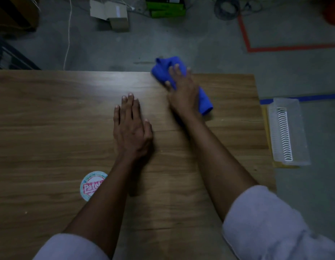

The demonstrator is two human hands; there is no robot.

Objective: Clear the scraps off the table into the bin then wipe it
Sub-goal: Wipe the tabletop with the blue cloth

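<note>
A blue cloth lies bunched at the far edge of the wooden table, partly hanging past it. My right hand lies flat on the cloth with fingers spread and presses it down. My left hand rests flat on the bare tabletop near the middle, fingers straight, holding nothing. A clear plastic bin stands on the floor just off the table's right edge.
A round printed sticker or lid sits on the table near my left forearm. Beyond the far edge the floor holds cardboard boxes, a green box, cables and red tape lines.
</note>
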